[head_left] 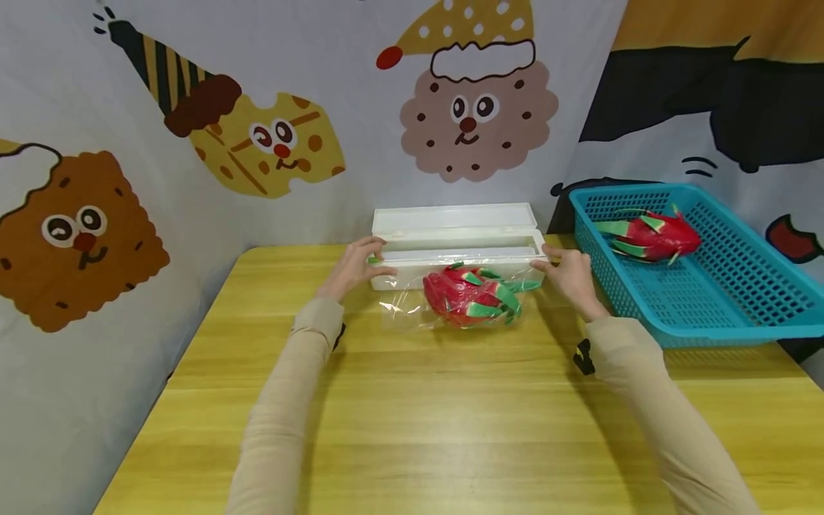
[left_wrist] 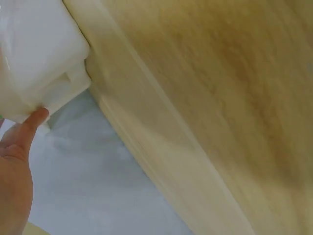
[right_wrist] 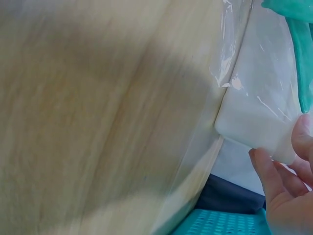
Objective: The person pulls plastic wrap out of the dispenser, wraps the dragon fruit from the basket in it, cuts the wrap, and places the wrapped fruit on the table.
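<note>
A yellow wooden bench [head_left: 450, 400] carries a white box [head_left: 458, 247], lid open. The left hand [head_left: 357, 263] and right hand [head_left: 569, 275] grip its ends. A film-wrapped dragon fruit [head_left: 473, 295] lies in front; a basket [head_left: 727, 300] stands right.

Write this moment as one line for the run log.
left hand: grips left end of white box | right hand: grips right end | dragon fruit: on clear film, before box | lid: open
</note>
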`<state>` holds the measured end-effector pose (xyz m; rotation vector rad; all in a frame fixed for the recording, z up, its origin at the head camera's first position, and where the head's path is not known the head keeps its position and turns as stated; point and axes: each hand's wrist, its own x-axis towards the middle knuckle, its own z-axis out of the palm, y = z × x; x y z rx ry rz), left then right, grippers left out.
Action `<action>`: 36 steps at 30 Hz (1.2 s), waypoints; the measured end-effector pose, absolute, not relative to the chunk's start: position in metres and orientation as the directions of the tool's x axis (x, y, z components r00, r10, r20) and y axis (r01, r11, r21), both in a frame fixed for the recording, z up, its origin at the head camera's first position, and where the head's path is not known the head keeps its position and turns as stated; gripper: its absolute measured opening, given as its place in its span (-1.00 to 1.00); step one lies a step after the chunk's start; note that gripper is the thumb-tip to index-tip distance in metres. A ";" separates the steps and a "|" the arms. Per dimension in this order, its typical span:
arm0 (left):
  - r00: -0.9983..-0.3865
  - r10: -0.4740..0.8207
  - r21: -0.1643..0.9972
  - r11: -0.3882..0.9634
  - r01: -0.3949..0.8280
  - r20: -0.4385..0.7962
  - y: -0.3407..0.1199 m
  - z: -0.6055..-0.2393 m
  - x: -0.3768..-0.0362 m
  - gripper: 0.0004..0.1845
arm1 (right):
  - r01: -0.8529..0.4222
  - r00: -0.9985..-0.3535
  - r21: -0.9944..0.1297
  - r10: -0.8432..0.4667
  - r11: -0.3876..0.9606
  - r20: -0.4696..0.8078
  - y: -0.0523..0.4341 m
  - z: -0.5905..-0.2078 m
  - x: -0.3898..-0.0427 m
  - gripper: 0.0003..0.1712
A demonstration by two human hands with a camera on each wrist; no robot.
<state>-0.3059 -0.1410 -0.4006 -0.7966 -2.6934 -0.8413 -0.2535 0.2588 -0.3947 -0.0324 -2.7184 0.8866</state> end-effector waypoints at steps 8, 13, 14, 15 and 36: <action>-0.794 0.495 0.475 0.636 0.608 0.354 -0.138 -0.400 -0.299 -0.65 | -0.178 -0.922 -0.597 0.079 0.782 0.378 0.254 -0.398 -0.251 -0.62; -0.782 0.511 0.442 0.645 0.623 0.356 -0.133 -0.394 -0.292 -0.84 | -0.310 -0.861 -0.549 0.016 0.776 0.509 0.248 -0.398 -0.245 -0.84; -0.774 0.514 0.423 0.649 0.633 0.369 -0.132 -0.393 -0.290 -0.86 | -0.327 -0.852 -0.537 0.003 0.778 0.524 0.247 -0.398 -0.243 -0.86; -0.766 0.516 0.406 0.651 0.641 0.382 -0.132 -0.392 -0.288 -0.88 | -0.339 -0.847 -0.531 -0.007 0.777 0.531 0.247 -0.397 -0.241 -0.87; -0.800 0.558 0.702 0.480 0.527 0.219 -0.101 -0.394 -0.245 -0.76 | -0.432 -0.894 -0.585 -0.238 0.687 0.380 0.247 -0.404 -0.220 -0.84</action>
